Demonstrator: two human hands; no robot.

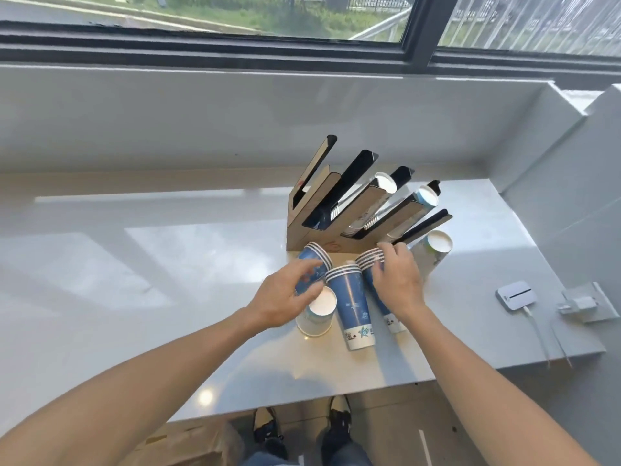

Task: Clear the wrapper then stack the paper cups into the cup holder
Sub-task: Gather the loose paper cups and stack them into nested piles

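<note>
A wooden cup holder [312, 227] with slanted black slots stands on the white counter [168, 264]; two slots show cup stacks. In front of it lie three short stacks of blue paper cups. My left hand [285, 294] curls around the left stack [317, 260]. The middle stack [353, 307] lies free between my hands. My right hand [400, 280] grips the right stack [371, 260] near its rims. A single white cup [317, 314] stands upright under my left hand. Another pale cup stack [433, 248] leans by the holder's right side. No wrapper is visible.
A small white device [515, 294] with a cable lies at the right, beside a wall socket with a charger [586, 304]. The counter's front edge is close to my body, with my shoes and a brown paper bag [188, 445] below. A window runs behind.
</note>
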